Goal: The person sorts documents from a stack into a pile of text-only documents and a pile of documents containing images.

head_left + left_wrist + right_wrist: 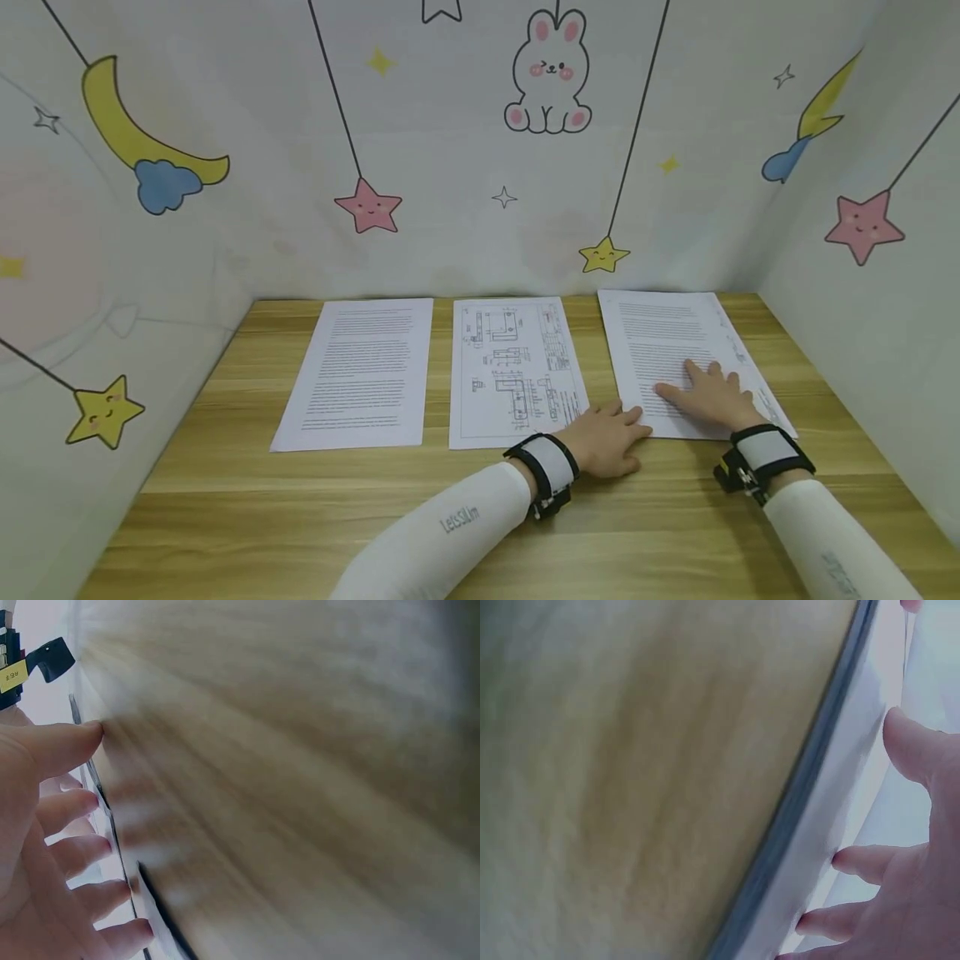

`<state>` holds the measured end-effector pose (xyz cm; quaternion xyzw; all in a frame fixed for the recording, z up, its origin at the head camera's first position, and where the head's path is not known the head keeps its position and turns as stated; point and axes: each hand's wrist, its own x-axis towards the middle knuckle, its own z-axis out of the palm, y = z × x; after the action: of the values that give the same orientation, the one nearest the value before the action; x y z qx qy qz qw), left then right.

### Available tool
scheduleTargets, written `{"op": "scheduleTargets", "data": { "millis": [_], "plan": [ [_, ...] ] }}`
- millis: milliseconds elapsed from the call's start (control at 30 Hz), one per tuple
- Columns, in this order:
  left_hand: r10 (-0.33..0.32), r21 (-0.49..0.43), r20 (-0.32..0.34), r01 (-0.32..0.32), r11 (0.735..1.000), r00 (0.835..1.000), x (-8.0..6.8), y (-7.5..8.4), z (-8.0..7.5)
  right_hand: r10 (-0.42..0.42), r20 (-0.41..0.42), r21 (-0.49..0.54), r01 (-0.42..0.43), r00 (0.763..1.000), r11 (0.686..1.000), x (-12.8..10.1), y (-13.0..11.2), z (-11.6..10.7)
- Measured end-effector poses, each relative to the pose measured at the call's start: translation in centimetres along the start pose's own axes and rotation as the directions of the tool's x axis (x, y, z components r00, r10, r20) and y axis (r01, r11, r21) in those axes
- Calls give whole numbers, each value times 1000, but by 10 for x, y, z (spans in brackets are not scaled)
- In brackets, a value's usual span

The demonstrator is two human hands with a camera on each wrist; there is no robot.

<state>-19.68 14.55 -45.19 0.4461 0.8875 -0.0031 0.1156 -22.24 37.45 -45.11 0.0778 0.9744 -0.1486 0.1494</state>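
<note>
Three sets of white paper lie in a row on the wooden table. My right hand rests with spread fingers on the right-hand paper stack, printed with lines of text and handwritten marks along its right margin. Beside that stack's near left corner is my left hand, palm down, fingers spread. It overlaps the near right corner of the middle sheet, which carries technical drawings. In the right wrist view, the fingertips touch the paper above the stack's thick edge. The left wrist view has the fingertips low at the tabletop.
A text-printed paper stack lies at the left. The wooden table meets a fabric backdrop with cartoon stars, a moon and a rabbit at the back and both sides. Each wrist wears a strapped camera.
</note>
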Motion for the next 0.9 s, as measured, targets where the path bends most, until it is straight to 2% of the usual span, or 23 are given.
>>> {"op": "scheduleTargets", "data": {
  "millis": [133, 300, 400, 533, 700, 800, 900],
  "plan": [
    [-1, 8, 19, 1, 1000, 1000, -1, 0, -2, -13, -16, 14, 13, 1000, 1000, 3, 10, -8],
    [1, 2, 42, -1, 1000, 999, -1, 0, -3, 55, -7, 62, -55, 998, 997, 7, 23, -19],
    [1, -4, 47, -1, 1000, 999, -2, -1, -2, 95, -39, 110, -90, 995, 990, 7, 27, -23],
    [-1, 0, 50, 1, 1000, 999, -2, -1, -2, 149, -99, 221, -125, 984, 967, 9, 28, -26],
    [-7, 20, 61, 5, 1000, 998, -4, -1, -3, 230, -96, 319, -188, 969, 929, 11, 28, -31],
    [-5, 23, 62, 3, 1000, 998, -4, -1, -3, 270, -86, 327, -229, 959, 917, 11, 27, -35],
    [-2, 18, 63, 1, 1000, 998, -4, -1, -4, 292, -93, 275, -257, 952, 926, 12, 25, -38]
  ]
}}
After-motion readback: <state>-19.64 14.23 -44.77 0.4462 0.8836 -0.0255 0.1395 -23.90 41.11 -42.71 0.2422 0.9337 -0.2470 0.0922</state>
